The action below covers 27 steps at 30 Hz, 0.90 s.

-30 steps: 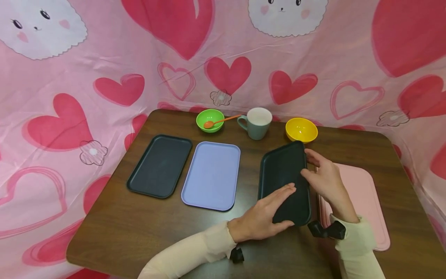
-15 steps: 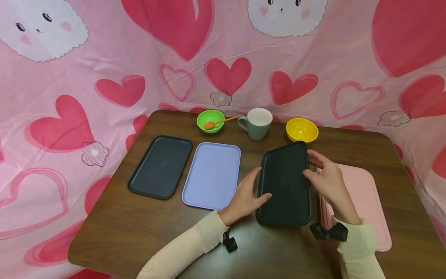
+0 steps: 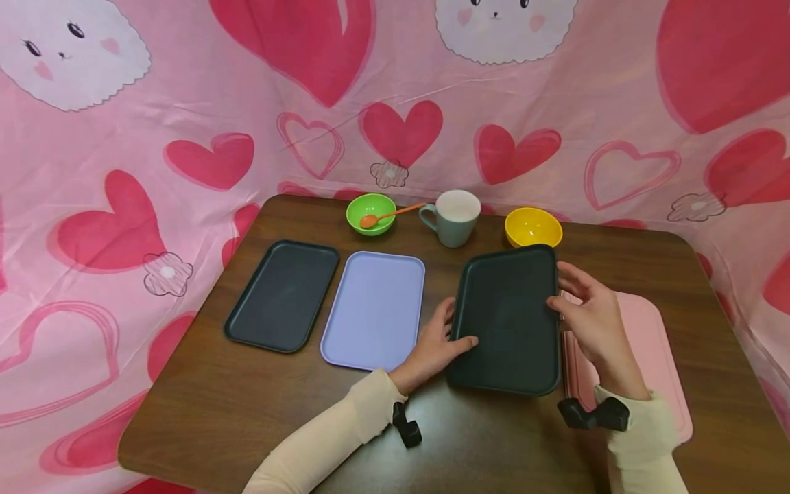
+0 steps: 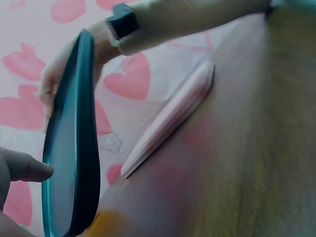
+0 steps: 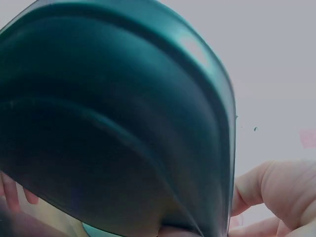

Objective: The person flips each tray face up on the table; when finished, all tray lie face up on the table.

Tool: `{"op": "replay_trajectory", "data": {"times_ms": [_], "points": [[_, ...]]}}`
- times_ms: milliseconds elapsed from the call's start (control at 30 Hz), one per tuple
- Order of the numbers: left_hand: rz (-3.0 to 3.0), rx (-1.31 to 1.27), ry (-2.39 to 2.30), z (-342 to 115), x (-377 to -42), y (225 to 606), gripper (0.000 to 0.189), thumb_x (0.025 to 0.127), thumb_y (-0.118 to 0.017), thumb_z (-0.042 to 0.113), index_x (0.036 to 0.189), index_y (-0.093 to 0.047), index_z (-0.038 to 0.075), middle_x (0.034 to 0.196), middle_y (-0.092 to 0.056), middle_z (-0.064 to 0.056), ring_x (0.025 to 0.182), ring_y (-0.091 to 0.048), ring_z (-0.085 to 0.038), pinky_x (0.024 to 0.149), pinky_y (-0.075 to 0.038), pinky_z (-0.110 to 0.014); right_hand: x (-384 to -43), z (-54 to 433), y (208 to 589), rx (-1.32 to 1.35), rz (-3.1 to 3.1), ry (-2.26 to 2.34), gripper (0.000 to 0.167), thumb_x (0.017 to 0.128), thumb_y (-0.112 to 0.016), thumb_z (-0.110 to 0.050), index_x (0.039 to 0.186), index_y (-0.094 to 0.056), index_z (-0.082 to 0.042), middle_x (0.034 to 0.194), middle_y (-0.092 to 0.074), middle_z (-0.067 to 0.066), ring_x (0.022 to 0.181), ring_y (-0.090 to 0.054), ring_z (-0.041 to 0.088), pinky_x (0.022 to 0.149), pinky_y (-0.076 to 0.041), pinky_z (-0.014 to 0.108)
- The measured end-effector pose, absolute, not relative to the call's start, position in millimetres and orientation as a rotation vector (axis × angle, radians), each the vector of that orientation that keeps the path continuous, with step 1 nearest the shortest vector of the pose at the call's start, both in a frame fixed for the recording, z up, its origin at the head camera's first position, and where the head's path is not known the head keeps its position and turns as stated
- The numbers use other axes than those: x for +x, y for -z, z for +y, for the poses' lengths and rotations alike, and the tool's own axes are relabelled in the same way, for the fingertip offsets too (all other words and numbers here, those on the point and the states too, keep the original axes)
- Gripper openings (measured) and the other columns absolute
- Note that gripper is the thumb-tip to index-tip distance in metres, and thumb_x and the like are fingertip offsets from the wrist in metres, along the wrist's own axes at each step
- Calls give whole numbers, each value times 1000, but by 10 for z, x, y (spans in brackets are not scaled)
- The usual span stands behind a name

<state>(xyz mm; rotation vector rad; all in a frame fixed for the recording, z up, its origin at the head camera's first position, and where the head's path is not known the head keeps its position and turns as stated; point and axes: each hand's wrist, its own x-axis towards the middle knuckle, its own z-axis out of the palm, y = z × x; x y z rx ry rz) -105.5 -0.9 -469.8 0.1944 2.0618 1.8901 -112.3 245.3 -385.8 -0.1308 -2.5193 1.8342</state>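
In the head view a dark green-black tray [image 3: 507, 322] is held up off the table, tilted, with its right side higher. My left hand [image 3: 428, 346] grips its left edge, thumb on the inner face and fingers at the outside. At the opposite edge, my right hand [image 3: 589, 315] holds the tray with the thumb over the rim; its other fingers are partly hidden behind. From the left wrist, the tray [image 4: 74, 143] appears nearly edge-on, with my left thumb [image 4: 27, 167] against it. The tray [image 5: 108, 123] fills most of the right wrist view.
A lavender tray [image 3: 376, 309] and another dark tray [image 3: 284, 295] lie to the left. Pink trays [image 3: 644, 357], seemingly stacked, lie under and beside my right forearm. Along the back stand a green bowl [image 3: 370, 206] with an orange spoon [image 3: 395, 213], a grey-green mug [image 3: 455, 223] and a yellow bowl [image 3: 533, 226].
My left hand has gone from lying across the dark tray's face to gripping its left edge. The tray and right hand have shifted slightly to the right.
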Motion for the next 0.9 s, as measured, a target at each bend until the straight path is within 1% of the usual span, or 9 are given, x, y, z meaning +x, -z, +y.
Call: {"op": "replay_trajectory", "data": {"times_ms": [67, 133, 367, 500, 600, 700, 800, 867, 900], "points": [[1932, 139, -1984, -7, -1063, 4691, 79, 88, -69, 11, 155, -27, 7, 153, -45, -19, 128, -59, -35, 95, -57, -46, -1120, 2474, 3866, -131, -2464, -1907, 66, 93, -61, 4, 153, -34, 3, 106, -65, -21, 72, -71, -1, 57, -59, 28], [1822, 89, -2056, -7, -1069, 4679, 78, 88, -67, 8, 155, -27, 6, 151, -46, -21, 126, -60, -34, 94, -57, -46, -1117, 2492, 3876, -128, -2408, -1984, 66, 92, -60, 5, 153, -33, 4, 99, -64, -27, 72, -72, 0, 56, -59, 27], [1661, 42, -2150, -36, -1067, 4634, 76, 89, -63, 4, 156, -26, 5, 149, -48, -23, 124, -62, -30, 95, -57, -42, -1106, 2558, 3930, -133, -2241, -2214, 67, 92, -60, 8, 153, -32, 3, 98, -70, -23, 72, -74, 2, 55, -58, 26], [1615, 58, -2191, -70, -1062, 4594, 77, 89, -60, 2, 157, -24, 3, 153, -45, -23, 125, -61, -29, 96, -56, -37, -1104, 2613, 3976, -133, -2267, -2224, 68, 93, -59, 8, 154, -29, 4, 97, -70, -22, 72, -73, 2, 56, -59, 26], [1609, 79, -2205, -93, -1051, 4568, 77, 89, -58, 1, 157, -23, 1, 154, -43, -24, 126, -60, -28, 97, -55, -34, -1107, 2646, 4017, -141, -2340, -2163, 69, 93, -59, 7, 155, -28, 4, 97, -67, -25, 75, -73, 0, 58, -59, 26], [1621, 94, -2202, -108, -1039, 4547, 76, 88, -57, 0, 157, -23, -1, 155, -41, -26, 128, -58, -29, 99, -53, -31, -1113, 2669, 4066, -126, -2382, -2132, 70, 93, -58, 8, 155, -26, 5, 100, -63, -28, 78, -72, -2, 58, -59, 26], [1630, 102, -2201, -117, -1031, 4526, 76, 87, -57, 0, 156, -24, -3, 155, -40, -28, 132, -55, -32, 98, -51, -26, -1123, 2688, 4119, -111, -2389, -2160, 72, 92, -58, 10, 155, -24, 7, 100, -62, -29, 77, -71, -2, 57, -59, 25], [1634, 106, -2206, -125, -1025, 4511, 77, 87, -56, 0, 156, -24, -4, 156, -39, -29, 135, -52, -34, 98, -49, -24, -1133, 2694, 4145, -114, -2410, -2173, 74, 92, -59, 9, 155, -22, 7, 101, -63, -28, 75, -71, -1, 57, -59, 25], [1635, 109, -2208, -129, -1022, 4505, 77, 86, -56, 0, 156, -24, -4, 156, -38, -29, 136, -50, -36, 98, -48, -23, -1136, 2694, 4153, -116, -2451, -2141, 74, 92, -60, 7, 156, -22, 6, 105, -64, -23, 74, -71, -1, 58, -59, 24]]}}
